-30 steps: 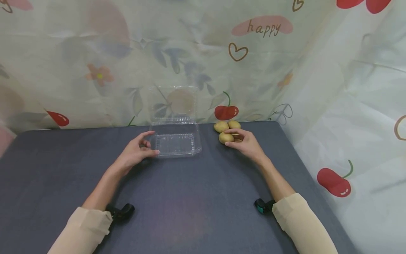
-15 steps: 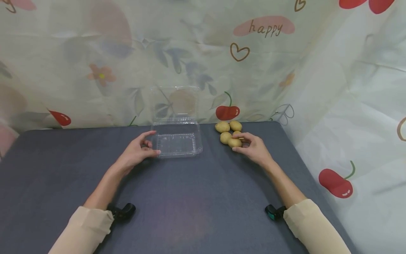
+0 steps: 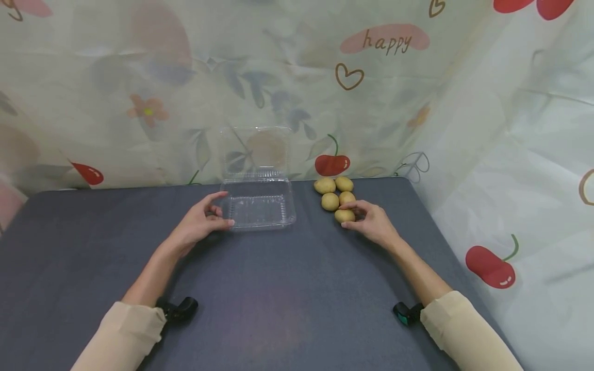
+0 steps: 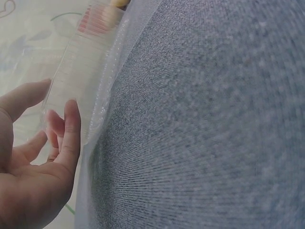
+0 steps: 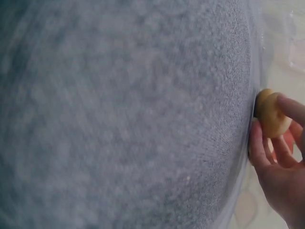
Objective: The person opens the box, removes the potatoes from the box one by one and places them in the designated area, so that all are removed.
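A clear plastic clamshell box [image 3: 259, 211] stands on the table with its lid [image 3: 255, 152] raised against the backdrop. My left hand [image 3: 199, 219] holds the left side of the box, thumb at the front corner and index finger farther back on the edge; the left wrist view shows these fingertips right at the clear wall [image 4: 78, 78]. Farther right, my right hand [image 3: 371, 221] pinches a small yellow potato [image 3: 345, 216] between thumb and fingers. In the right wrist view this potato [image 5: 274, 117] sits between the fingertips. Behind it several similar potatoes [image 3: 330, 201] lie grouped.
A dark grey cloth covers the table [image 3: 260, 299]. Its back edge meets a printed curtain [image 3: 278, 77] with cherries and flowers, and another white printed sheet [image 3: 533, 170] hangs along the right side.
My right hand has shifted from the left front potato to one farther right and pulled it slightly toward the front. The left hand and the box have stayed in place.
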`<state>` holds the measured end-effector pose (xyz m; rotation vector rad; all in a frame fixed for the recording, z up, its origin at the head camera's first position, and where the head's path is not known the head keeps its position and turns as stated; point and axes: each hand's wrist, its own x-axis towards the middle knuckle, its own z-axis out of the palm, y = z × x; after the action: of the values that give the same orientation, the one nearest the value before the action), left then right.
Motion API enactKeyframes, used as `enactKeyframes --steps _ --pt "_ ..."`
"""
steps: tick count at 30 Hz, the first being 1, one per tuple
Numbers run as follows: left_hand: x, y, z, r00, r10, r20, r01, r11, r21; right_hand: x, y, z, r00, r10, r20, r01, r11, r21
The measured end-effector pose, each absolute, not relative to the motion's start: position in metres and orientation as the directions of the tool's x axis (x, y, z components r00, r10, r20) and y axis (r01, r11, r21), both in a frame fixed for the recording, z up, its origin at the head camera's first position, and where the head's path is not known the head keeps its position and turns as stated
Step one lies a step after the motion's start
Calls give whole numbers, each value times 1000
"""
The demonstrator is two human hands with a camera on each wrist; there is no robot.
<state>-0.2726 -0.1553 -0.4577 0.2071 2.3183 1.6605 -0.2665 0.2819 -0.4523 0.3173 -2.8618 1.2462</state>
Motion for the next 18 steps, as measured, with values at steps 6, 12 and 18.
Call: enactKeyframes --steps 6,12,18 --pt "-272 -155 -456 -950 280 -138 -38 333 942 -267 282 -454 -983 -171 69 -169 685 -709" --pt "-271 -156 -455 -949 284 -137 -40 323 945 -268 281 -454 -977 -203 70 -191 677 -711" --pt "-271 -156 -455 -947 288 -143 -47 315 948 -267 281 -453 -978 -198 67 -189 696 -692"
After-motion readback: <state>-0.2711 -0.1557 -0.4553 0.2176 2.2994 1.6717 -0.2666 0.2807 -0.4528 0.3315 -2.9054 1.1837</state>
